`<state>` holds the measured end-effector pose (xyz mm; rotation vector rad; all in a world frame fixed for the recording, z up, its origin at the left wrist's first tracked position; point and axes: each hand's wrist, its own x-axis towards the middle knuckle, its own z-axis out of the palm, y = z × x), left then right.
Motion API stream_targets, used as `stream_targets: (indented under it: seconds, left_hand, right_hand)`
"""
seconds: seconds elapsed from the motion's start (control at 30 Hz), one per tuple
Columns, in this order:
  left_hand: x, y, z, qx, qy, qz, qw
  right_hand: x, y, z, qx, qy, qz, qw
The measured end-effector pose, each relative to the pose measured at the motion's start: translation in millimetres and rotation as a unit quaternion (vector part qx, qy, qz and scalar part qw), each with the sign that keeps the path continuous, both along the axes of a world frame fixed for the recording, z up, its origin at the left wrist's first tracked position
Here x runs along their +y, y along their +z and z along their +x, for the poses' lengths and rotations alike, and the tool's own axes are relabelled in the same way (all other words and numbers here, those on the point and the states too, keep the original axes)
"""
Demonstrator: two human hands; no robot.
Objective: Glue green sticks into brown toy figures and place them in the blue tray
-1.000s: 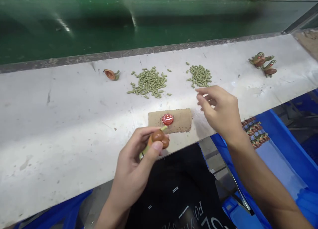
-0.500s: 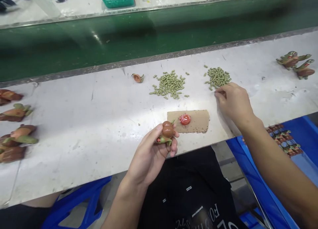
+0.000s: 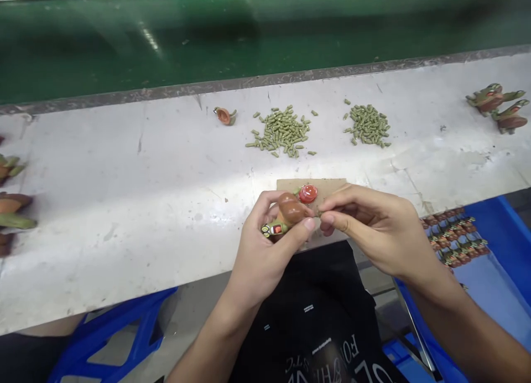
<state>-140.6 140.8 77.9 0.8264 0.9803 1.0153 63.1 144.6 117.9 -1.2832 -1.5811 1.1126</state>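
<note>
My left hand (image 3: pixel 269 244) is closed round a toy turtle figure (image 3: pixel 291 208) with a glossy brown shell, a green head and big yellow-rimmed eyes. Close by its right end, my right hand (image 3: pixel 365 222) pinches a tiny green peg (image 3: pixel 318 213), mostly covered by the fingertips. Whether peg and figure touch, I cannot tell. Just behind the hands lies a piece of cardboard (image 3: pixel 290 184) bearing a glossy red blob (image 3: pixel 308 193). Farther back are two piles of small green pegs, a left pile (image 3: pixel 284 129) and a right pile (image 3: pixel 369 125).
A small brown-and-green part (image 3: pixel 224 115) lies behind on the white table (image 3: pixel 166 178). More turtle figures (image 3: pixel 16 220) sit at the left edge, and two figures (image 3: pixel 498 106) at the far right. A blue bin (image 3: pixel 506 228) below right holds rows of figures. A green belt (image 3: pixel 207 40) runs behind.
My right hand has moved from the right peg pile down and left to the turtle figure. The figure has turned in my left hand. The view has tilted down.
</note>
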Motion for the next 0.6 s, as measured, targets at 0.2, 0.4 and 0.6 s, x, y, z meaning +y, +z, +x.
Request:
stream_targets:
  seconds: [0.2, 0.4, 0.6]
  left_hand:
    - [-1.6, -8.5, 8.4, 0.020, 0.016, 0.016, 1.000]
    - [-6.6, -13.4, 12.4, -0.012, 0.042, 0.003, 0.999]
    - [-8.0, -14.9, 10.4, 0.042, 0.066, 0.009, 0.997]
  right_hand:
    - [-10.6, -7.1, -2.9, 0.029, -0.016, -0.024, 0.999]
    - [-10.3, -12.6, -11.9, 0.131, -0.081, -0.110, 0.982]
    - [-4.3, -14.0, -15.3, 0.109, -0.103, -0.101, 0.984]
